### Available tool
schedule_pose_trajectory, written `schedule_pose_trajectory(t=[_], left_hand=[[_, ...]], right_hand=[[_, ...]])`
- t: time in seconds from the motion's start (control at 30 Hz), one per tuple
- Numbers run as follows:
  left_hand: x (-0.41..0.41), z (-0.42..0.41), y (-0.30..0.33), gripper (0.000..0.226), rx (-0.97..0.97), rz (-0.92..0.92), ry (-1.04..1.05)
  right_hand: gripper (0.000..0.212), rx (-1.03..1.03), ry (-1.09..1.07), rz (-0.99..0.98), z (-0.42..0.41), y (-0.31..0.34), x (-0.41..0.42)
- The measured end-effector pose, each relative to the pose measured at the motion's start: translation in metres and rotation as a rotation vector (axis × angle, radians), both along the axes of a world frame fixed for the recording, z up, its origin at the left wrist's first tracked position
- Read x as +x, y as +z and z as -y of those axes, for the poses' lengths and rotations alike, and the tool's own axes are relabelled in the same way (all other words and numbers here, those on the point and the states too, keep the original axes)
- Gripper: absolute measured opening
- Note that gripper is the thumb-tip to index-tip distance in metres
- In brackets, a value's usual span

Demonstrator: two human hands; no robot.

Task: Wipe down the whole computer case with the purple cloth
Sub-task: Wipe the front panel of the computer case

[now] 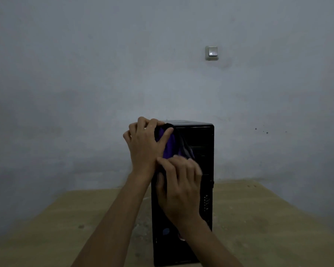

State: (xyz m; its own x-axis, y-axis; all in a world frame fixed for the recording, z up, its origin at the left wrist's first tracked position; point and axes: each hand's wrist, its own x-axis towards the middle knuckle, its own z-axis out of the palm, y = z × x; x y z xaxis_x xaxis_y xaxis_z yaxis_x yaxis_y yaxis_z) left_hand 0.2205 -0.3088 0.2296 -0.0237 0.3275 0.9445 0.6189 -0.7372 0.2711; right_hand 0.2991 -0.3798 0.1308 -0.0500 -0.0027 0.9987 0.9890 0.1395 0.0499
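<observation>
Dim room, single head view. Left of frame centre, the left hand (143, 143) is seen raised to the upper left corner of the computer case (199, 151), fingers curled over that top edge and thumb stretched rightward across the purple cloth (169, 146); the cloth is pinned against the case's upper front by this hand, though a true pinch cannot be confirmed. The cloth is bunched, with a purple patch exposed between the two hands and a darker grey fold trailing down to the right of it. Just below and right, the right hand (179, 185) is laid over the case front, fingers bent and somewhat motion-blurred, knuckles toward the camera; its fingertips reach the cloth's lower edge, but whether fabric is gripped under them cannot be told. The two hands are touching where the right fingertips reach the left wrist. The case, black and glossy, is stood upright at frame centre on a tan wooden surface (258, 218), its narrow front turned toward the viewer, with drive-bay lines visible on the right half. Behind, a grey-blue wall (85, 74) is recorded, with a white light switch (212, 53) mounted upper right of centre.
</observation>
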Motion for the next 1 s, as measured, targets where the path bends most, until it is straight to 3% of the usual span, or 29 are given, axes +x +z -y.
schedule_pose_trajectory(t=[0.07,0.17,0.4,0.53,0.67,0.73,1.0], left_hand=[[-0.001,0.000,0.002,0.040,-0.009,0.003,-0.024],[-0.006,0.000,0.006,0.040,-0.019,-0.007,-0.073],[-0.019,-0.002,0.006,0.047,-0.078,0.000,-0.296],[-0.028,-0.009,0.003,0.049,-0.070,0.080,-0.436],[-0.027,-0.015,-0.004,0.048,-0.030,0.118,-0.464],[-0.026,-0.017,-0.009,0.050,-0.023,0.100,-0.441],[-0.022,-0.019,-0.021,0.059,-0.082,0.053,-0.512]], right_hand=[[0.049,-0.150,-0.008,-0.054,-0.006,-0.009,-0.006],[0.060,-0.254,-0.077,-0.167,-0.015,-0.002,-0.003],[0.065,-0.207,-0.219,-0.211,-0.037,0.035,0.006],[0.064,-0.190,-0.266,-0.093,-0.051,0.038,0.009],[0.065,-0.237,-0.308,0.265,-0.047,0.018,0.040],[0.067,-0.229,-0.328,0.337,-0.042,0.009,0.061],[0.067,-0.160,-0.332,-0.127,-0.044,0.039,0.054]])
